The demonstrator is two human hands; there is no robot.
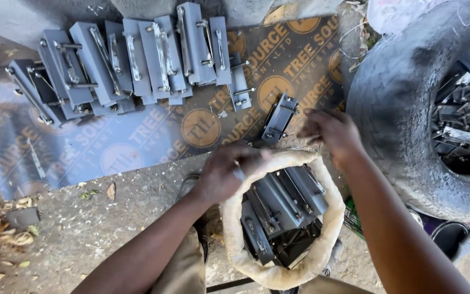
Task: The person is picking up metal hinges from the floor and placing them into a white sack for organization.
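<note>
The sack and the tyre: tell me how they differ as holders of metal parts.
The sack is pale, soft cloth with its rim rolled down; the tyre is dark, stiff, worn rubber. The sack sits between the person's arms, the left hand on its rim, while the tyre lies off to the right, untouched. The sack holds grey plates stacked close; the tyre's hollow holds a loose jumble. Both hold metal pieces.

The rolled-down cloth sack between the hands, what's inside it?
The rolled-down cloth sack holds grey metal plates with rod latches, stacked on edge. The left hand covers its upper-left rim; anything beneath the top plates is hidden.
</note>
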